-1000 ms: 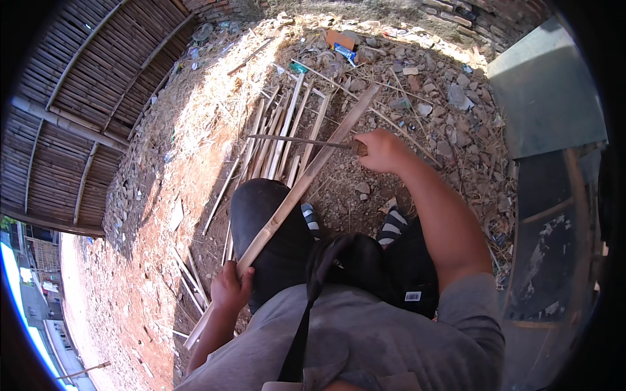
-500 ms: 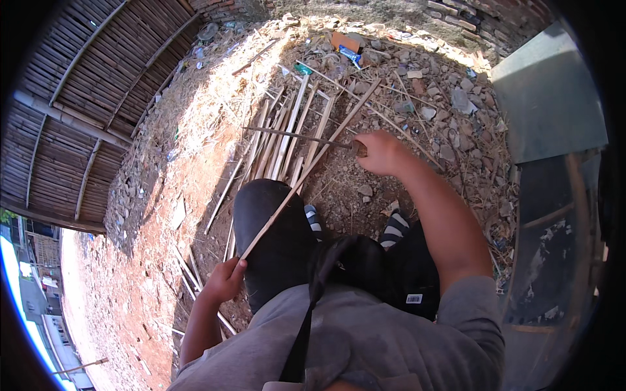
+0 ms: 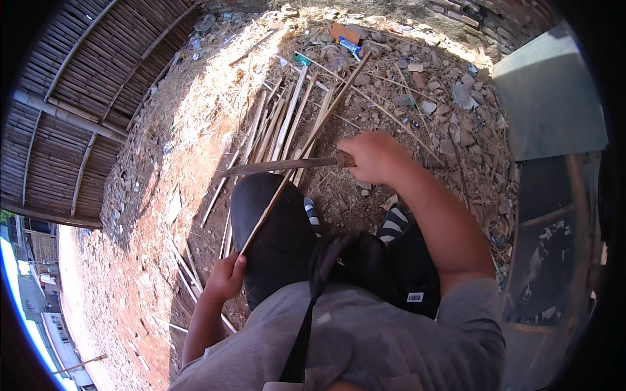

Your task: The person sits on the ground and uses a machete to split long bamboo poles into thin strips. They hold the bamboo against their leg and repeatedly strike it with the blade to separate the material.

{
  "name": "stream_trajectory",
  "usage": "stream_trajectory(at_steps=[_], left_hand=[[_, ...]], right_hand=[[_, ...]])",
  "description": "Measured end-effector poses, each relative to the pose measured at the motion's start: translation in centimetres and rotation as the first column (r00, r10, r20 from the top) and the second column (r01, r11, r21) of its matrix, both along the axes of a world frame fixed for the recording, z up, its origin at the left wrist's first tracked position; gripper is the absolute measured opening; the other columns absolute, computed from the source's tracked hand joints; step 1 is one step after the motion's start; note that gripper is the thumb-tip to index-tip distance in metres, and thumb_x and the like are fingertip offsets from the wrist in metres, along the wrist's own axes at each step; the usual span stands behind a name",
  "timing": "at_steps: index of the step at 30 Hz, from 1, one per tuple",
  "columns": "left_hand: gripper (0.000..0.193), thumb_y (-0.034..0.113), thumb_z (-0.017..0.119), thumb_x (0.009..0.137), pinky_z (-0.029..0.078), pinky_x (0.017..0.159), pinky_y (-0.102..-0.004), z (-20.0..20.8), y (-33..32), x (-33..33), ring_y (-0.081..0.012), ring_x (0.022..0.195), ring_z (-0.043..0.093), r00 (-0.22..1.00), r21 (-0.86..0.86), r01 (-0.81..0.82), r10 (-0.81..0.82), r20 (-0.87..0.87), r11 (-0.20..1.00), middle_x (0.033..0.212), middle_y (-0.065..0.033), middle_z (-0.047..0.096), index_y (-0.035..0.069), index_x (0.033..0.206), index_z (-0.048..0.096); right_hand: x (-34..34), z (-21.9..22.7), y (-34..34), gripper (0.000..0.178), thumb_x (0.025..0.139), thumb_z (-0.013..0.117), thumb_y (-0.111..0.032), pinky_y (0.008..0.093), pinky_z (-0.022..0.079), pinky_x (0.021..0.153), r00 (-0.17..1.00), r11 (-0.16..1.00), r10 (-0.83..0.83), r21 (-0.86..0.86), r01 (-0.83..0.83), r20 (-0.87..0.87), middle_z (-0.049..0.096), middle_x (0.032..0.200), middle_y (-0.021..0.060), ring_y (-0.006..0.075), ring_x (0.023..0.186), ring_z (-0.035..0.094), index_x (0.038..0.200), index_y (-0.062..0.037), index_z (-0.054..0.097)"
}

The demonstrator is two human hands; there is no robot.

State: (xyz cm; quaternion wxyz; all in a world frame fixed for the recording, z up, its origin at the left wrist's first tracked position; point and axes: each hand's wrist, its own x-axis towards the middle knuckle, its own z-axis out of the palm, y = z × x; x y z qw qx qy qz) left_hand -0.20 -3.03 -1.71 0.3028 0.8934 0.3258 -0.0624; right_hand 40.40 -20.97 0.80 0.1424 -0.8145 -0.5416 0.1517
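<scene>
My left hand (image 3: 225, 276) is closed around the near end of a long bamboo strip (image 3: 271, 207). The strip slants away across my left knee, its far end up over the rubble. In my right hand (image 3: 375, 156) is the handle of a long-bladed machete (image 3: 280, 166). Its blade points left, lying across the strip just beyond my knee; whether it touches the strip I cannot tell. Several more bamboo strips (image 3: 283, 130) lie on the ground beyond my knees, partly hidden by the blade and my leg.
Stones and rubble (image 3: 450, 124) cover the ground ahead and right. A woven bamboo wall (image 3: 59, 111) rises at left, a brick wall (image 3: 469, 23) at the back. Grey panels (image 3: 548, 98) stand at right. More strips (image 3: 186, 267) lie beside my left arm. A blue wrapper (image 3: 350, 47) lies far ahead.
The machete has come nearer to me along the strip, and its blade has turned to show its broad side. The strip's far end has shifted slightly left and away. My left hand barely moved.
</scene>
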Motion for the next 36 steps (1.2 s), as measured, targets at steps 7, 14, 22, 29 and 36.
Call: stream_trajectory(at_steps=[7,14,22,29,36], left_hand=[[0.049,0.042,0.047,0.105,0.046,0.065,-0.0526,1.5,-0.3,1.3,-0.0489,0.073,0.062,0.998,0.089,0.019,-0.013,-0.066,0.996,0.069,-0.0265,0.06,-0.001,0.085,0.057],[0.049,0.042,0.046,0.105,0.047,0.067,-0.0509,1.1,0.1,1.1,-0.0472,0.075,0.063,0.998,0.027,0.007,-0.005,-0.055,1.0,0.071,-0.0262,0.061,-0.002,0.085,0.058],[0.05,0.043,0.046,0.105,0.046,0.066,-0.0512,0.9,-0.1,0.9,-0.0474,0.073,0.062,0.998,0.045,-0.01,0.013,-0.061,0.999,0.07,-0.0262,0.06,-0.001,0.083,0.057],[0.048,0.043,0.049,0.103,0.046,0.067,-0.0541,-0.4,-0.7,1.6,-0.0504,0.078,0.062,1.0,0.103,-0.005,0.003,0.019,0.995,0.072,-0.0278,0.06,0.0,0.084,0.055],[0.046,0.042,0.051,0.103,0.046,0.066,-0.0542,0.1,-1.1,0.0,-0.051,0.078,0.062,0.998,0.181,-0.039,0.046,-0.034,0.983,0.073,-0.0284,0.06,0.0,0.083,0.054]], right_hand=[[4.6,-4.8,-0.6,0.022,0.078,0.067,-0.018,0.0478,0.054,0.076,0.982,0.994,-0.1,-0.048,0.093,-0.162,0.068,0.086,0.0178,0.039,0.085,0.068,0.095,-0.0051,0.065],[-0.2,-1.3,0.5,0.038,0.079,0.067,-0.018,0.0444,0.056,0.086,0.999,0.999,0.008,-0.04,-0.01,-0.049,0.072,0.097,0.0181,0.0375,0.094,0.069,0.115,-0.0077,0.068],[2.9,-2.0,-0.9,0.033,0.078,0.068,-0.018,0.0466,0.055,0.081,0.979,0.986,-0.159,0.018,0.163,-0.13,0.07,0.095,0.0185,0.0365,0.092,0.069,0.108,-0.0061,0.067],[3.5,-3.4,-0.3,0.033,0.081,0.066,-0.018,0.0452,0.055,0.088,0.975,0.986,-0.139,0.068,0.153,-0.172,0.071,0.101,0.0178,0.0377,0.098,0.068,0.113,-0.0098,0.069],[-1.0,1.0,0.6,0.027,0.082,0.066,-0.018,0.0466,0.055,0.087,1.0,0.998,-0.015,-0.061,0.014,-0.005,0.071,0.1,0.0183,0.0381,0.097,0.068,0.107,-0.0096,0.068]])
